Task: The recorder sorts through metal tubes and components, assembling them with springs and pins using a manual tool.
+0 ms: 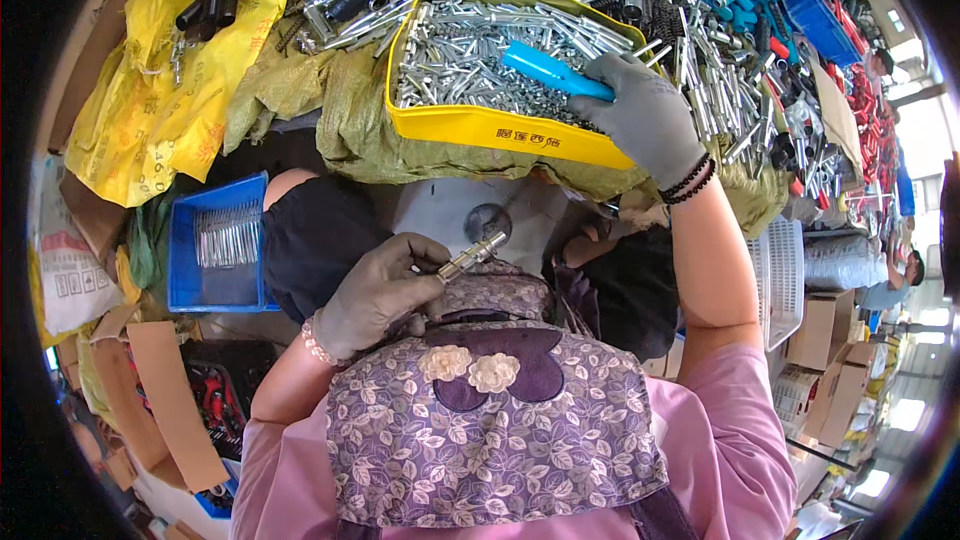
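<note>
Blue handle [556,71] pinched in the gloved right hand [645,115], over the yellow tray [500,128] of steel pins at the worktop's near edge. Left hand [375,292] is clamped on a metal rod [472,257], held by the lap. Looks like the assembly step: handle meets rod. Next calls for bringing both together, ends lined up.

Left hand [375,290] curled near lap; right hand [645,115] outstretched, clenched.
</note>
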The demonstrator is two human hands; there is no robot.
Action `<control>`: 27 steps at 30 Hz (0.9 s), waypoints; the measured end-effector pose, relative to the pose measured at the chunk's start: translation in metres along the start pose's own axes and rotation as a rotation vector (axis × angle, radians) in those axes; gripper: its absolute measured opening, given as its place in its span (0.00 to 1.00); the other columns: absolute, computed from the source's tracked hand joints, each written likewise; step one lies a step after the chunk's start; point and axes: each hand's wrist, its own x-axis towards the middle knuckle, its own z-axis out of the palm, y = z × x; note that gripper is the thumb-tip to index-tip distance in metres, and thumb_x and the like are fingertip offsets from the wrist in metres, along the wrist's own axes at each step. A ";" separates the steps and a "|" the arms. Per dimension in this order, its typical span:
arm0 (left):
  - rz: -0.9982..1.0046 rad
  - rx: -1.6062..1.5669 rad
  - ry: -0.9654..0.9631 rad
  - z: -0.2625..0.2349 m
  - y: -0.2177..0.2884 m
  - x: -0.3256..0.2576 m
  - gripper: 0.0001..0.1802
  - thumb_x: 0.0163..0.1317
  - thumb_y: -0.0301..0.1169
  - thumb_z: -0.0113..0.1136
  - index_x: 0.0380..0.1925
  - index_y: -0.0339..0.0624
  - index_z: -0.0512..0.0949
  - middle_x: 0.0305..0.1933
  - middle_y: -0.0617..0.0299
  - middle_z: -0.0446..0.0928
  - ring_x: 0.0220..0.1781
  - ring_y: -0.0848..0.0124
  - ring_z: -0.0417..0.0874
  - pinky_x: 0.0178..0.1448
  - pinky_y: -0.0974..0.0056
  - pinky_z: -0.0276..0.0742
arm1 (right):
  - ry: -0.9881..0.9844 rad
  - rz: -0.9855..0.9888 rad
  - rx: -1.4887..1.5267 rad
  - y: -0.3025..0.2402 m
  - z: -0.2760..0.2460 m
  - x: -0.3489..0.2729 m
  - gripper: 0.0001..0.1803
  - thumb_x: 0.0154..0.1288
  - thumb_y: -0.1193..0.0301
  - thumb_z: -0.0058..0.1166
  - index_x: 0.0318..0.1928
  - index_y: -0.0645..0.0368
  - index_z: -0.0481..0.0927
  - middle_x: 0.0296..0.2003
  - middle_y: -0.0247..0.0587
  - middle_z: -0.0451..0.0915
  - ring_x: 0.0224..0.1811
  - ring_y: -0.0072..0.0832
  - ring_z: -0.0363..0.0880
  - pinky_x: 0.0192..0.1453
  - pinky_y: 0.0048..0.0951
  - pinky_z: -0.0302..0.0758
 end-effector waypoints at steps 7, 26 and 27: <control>0.049 0.030 0.114 -0.015 0.005 0.002 0.16 0.64 0.31 0.57 0.47 0.31 0.70 0.32 0.63 0.74 0.27 0.79 0.77 0.28 0.74 0.70 | 0.294 0.172 0.875 -0.003 -0.022 -0.065 0.17 0.67 0.82 0.49 0.56 0.69 0.76 0.47 0.42 0.82 0.48 0.27 0.81 0.56 0.28 0.77; -0.105 0.121 0.022 0.002 -0.012 0.007 0.11 0.67 0.34 0.56 0.40 0.38 0.73 0.26 0.64 0.75 0.19 0.81 0.73 0.22 0.74 0.65 | -0.497 0.189 1.213 -0.039 0.059 -0.131 0.11 0.66 0.74 0.53 0.47 0.65 0.79 0.37 0.36 0.80 0.40 0.20 0.77 0.46 0.25 0.75; -0.103 0.121 0.025 0.001 -0.014 0.009 0.11 0.67 0.34 0.56 0.40 0.38 0.73 0.26 0.64 0.75 0.19 0.81 0.73 0.22 0.74 0.65 | -0.563 0.199 1.223 -0.044 0.060 -0.131 0.12 0.66 0.73 0.53 0.47 0.65 0.79 0.37 0.36 0.80 0.38 0.19 0.76 0.44 0.25 0.75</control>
